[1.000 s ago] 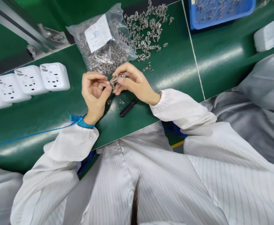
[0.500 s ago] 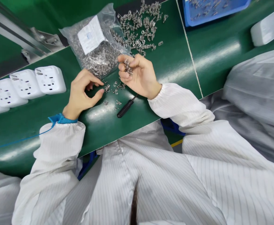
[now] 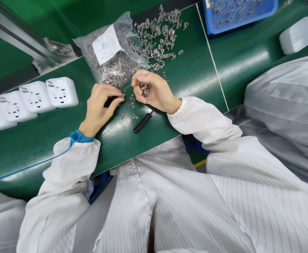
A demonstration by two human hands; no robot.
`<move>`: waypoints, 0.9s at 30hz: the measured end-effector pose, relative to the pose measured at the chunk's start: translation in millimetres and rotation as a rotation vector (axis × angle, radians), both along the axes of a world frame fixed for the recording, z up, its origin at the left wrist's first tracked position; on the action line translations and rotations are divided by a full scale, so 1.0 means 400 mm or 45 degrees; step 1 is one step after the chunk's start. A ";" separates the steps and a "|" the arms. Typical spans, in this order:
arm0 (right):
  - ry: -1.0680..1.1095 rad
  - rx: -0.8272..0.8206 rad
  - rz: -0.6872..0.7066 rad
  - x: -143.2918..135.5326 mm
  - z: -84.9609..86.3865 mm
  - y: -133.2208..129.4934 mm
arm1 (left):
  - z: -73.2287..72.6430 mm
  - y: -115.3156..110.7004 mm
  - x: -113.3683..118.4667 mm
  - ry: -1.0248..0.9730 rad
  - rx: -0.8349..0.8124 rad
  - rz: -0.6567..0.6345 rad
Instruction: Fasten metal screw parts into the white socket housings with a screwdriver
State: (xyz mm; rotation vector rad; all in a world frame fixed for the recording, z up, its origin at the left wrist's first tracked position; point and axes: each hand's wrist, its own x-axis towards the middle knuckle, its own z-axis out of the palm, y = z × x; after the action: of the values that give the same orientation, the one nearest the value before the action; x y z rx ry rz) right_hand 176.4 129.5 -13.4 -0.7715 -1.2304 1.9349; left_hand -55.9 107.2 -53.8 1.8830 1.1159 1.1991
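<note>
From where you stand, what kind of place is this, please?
Probably a factory assembly bench: a clear bag of small metal parts lies beside a loose heap of them, four white socket units stand in a row, and a black-handled screwdriver lies nearby.

Right hand (image 3: 155, 89) curled round a clump of small metal springs (image 3: 144, 89). Left hand (image 3: 101, 105), blue band (image 3: 81, 136) at wrist, pinching small metal pieces (image 3: 122, 95) by the fingertips. Black-handled screwdriver (image 3: 142, 123) on green table (image 3: 122, 147). Clear bag (image 3: 114, 70) of metal parts beyond the hands; loose pile (image 3: 160, 38) beside it. Four white sockets (image 3: 61, 92) in a row, left.
</note>
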 end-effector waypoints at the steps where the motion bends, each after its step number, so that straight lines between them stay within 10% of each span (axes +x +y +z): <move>1: 0.001 0.018 -0.010 -0.001 -0.001 -0.001 | 0.004 -0.007 0.009 -0.018 0.118 0.029; 4: -0.025 0.118 -0.023 -0.004 -0.001 -0.009 | 0.012 -0.036 0.054 -0.186 0.313 0.103; 10: -0.283 0.361 0.044 -0.006 0.002 -0.031 | 0.013 -0.096 0.133 -0.324 0.056 0.296; 27: -0.424 0.584 0.078 0.000 -0.014 -0.032 | 0.006 -0.101 0.116 -0.130 0.179 0.248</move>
State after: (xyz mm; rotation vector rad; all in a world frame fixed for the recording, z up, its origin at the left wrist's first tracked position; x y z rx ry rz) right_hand 176.3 116.7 -19.1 -0.8335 -1.8343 1.5137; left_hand -9.5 66.9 -51.4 1.8244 1.2077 1.4999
